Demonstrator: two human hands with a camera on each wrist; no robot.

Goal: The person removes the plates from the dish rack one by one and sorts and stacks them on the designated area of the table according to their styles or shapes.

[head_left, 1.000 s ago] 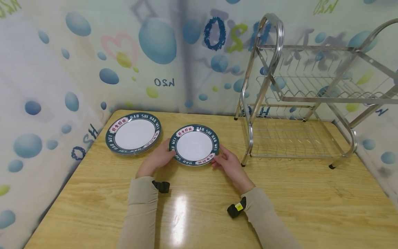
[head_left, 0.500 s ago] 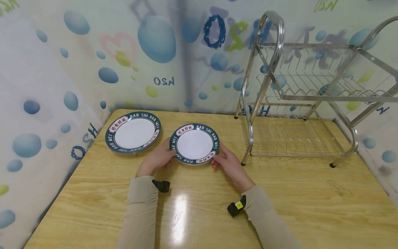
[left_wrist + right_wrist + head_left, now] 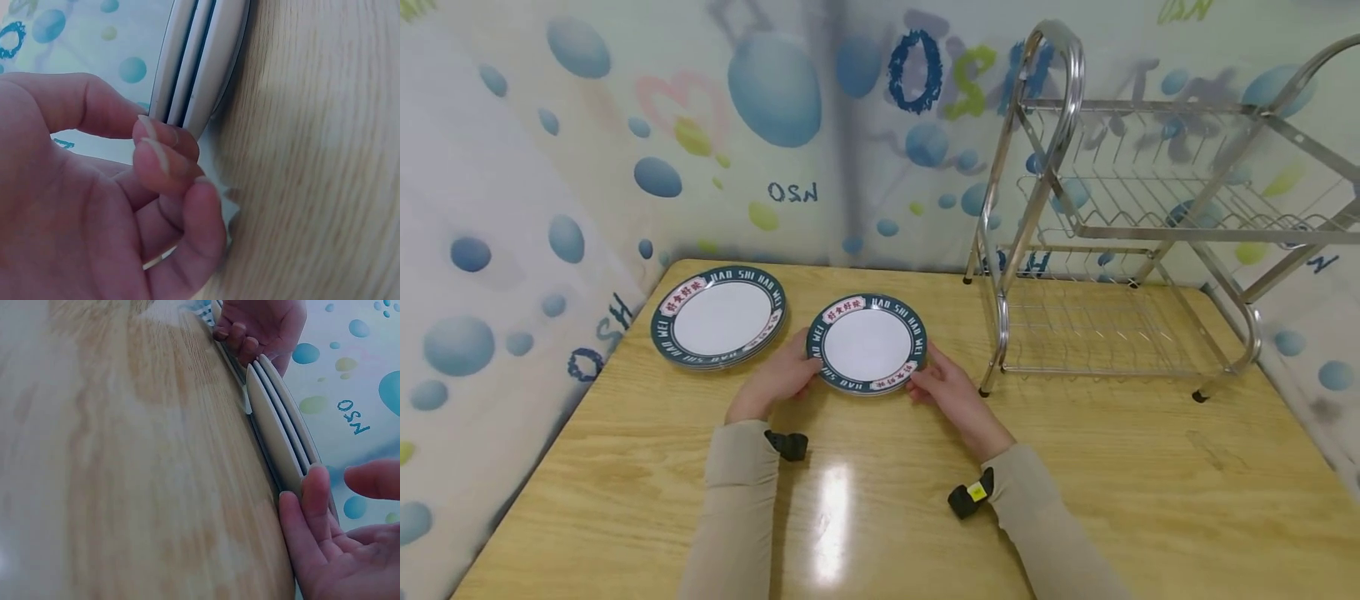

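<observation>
A small stack of plates [image 3: 867,344], white with dark green lettered rims, sits between both hands at the middle of the table. The left wrist view shows the edges of three stacked plates [image 3: 199,59]. My left hand [image 3: 782,371] pinches the stack's left side, thumb on the rim and fingers curled at the edge. On the opposite side my right hand [image 3: 951,396] has its fingers at the edge and its thumb over the rim; in the right wrist view a small gap shows between thumb [image 3: 378,479] and plates [image 3: 278,419]. Larger matching plates [image 3: 722,317] lie stacked to the left.
A two-tier metal dish rack [image 3: 1000,308] stands on the right of the wooden table [image 3: 880,500], its feet near my right hand. Behind the table hangs a bubble-patterned backdrop [image 3: 775,87], which also runs along the left side.
Both hands keep their places at the small plates. The whole head view shifts slightly upward; the plates and rack stay where they are.
</observation>
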